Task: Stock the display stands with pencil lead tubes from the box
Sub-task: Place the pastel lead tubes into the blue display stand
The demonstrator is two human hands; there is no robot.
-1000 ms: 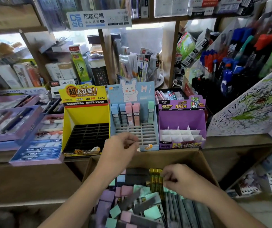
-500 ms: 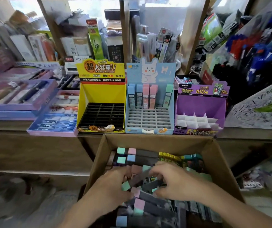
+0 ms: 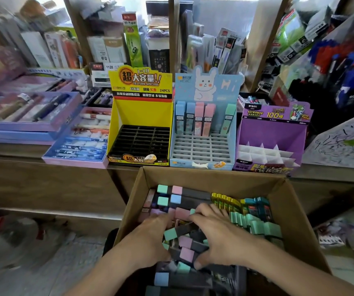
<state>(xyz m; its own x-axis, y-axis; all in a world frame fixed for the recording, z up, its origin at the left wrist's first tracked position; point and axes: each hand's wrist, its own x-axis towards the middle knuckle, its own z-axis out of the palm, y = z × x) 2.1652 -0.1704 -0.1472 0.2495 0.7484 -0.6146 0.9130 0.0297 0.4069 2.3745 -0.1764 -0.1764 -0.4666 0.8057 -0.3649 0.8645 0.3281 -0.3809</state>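
An open cardboard box (image 3: 214, 178) below the counter holds several dark lead tubes (image 3: 186, 242) with pink, green and blue caps, plus yellow tubes (image 3: 225, 201) and teal ones (image 3: 255, 208). Both hands are down in the pile. My left hand (image 3: 150, 238) curls its fingers into the tubes from the left. My right hand (image 3: 216, 236) spans a bunch of them, fingers on top and thumb beneath. On the counter stand an empty yellow stand (image 3: 142, 116), a blue rabbit stand (image 3: 201, 146) with pastel tubes (image 3: 199, 118) in its back row, and an empty purple stand (image 3: 272, 131).
Purple trays of pens (image 3: 28, 112) and a flat box of pens (image 3: 80, 142) lie left of the stands on the wooden counter (image 3: 43, 182). A rack of markers (image 3: 343, 60) and a scribbled test sheet (image 3: 343, 142) crowd the right. Packaged stationery fills the shelves behind.
My left hand has come down from the blue stand into the box. Both hands have closed in on the same bunch of tubes, and the view has tilted down.
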